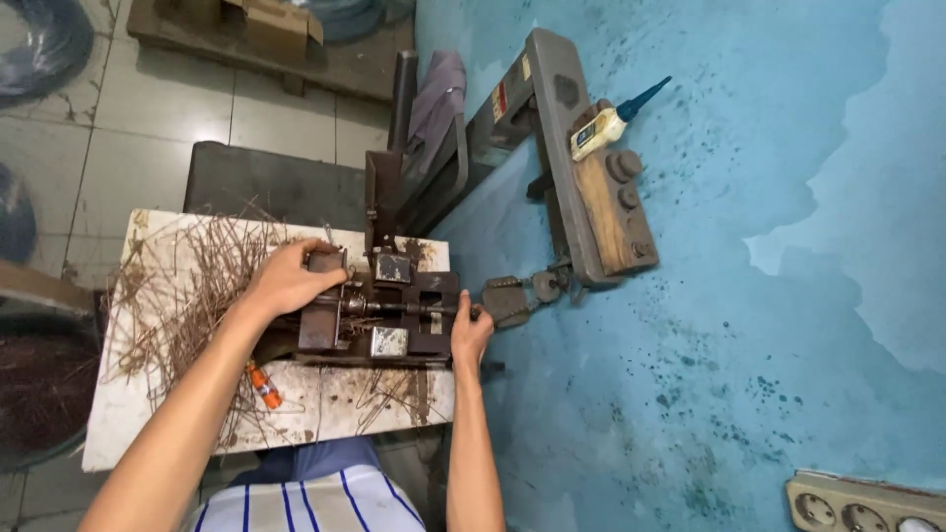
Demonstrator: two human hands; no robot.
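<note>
A small dark metal machine [379,317] with blocks and a horizontal shaft stands on a white, rust-stained board [325,399]. My left hand [288,279] rests on the machine's left end, fingers curled over a metal block there. My right hand [469,333] grips the right end of the shaft, where a linkage [512,296] leads toward the wall. A heap of thin rusty wire pieces [187,286] lies on the board by my left forearm.
An orange tool handle [264,386] lies on the board near my left arm. A metal and wood lever arm [591,187] carries a small oil bottle [611,123] against the blue wall. A power strip [862,504] sits at lower right. A wooden pallet [256,39] lies on the tiled floor.
</note>
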